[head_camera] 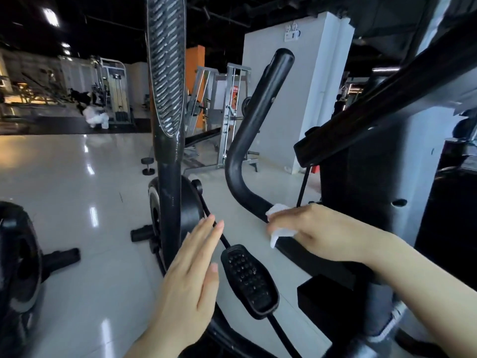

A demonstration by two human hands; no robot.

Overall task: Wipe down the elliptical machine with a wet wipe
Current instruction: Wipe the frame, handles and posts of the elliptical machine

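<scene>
Head view, leftmost first: a neighbouring machine's flywheel (18, 257) sits at the frame edge and is none of my concern now. Next comes the tall textured upright handle (166, 73) of the elliptical, not under the wipe at this moment. My left hand (192, 264) hovers just right of that post, fingers straight and together, holding nothing; I judge it would serve better steadying the frame so the arms do not swing as I rub. Below and right of it lies the studded pedal (249, 277). Further right, my right hand (317, 231) has its fingers curled over the white wet wipe (277, 220), pressing it onto the lower run of the curved black handlebar (258, 120). To do this well, I should wrap the wipe round the tube, keep firm pressure, and draw it in one direction along the bend.
</scene>
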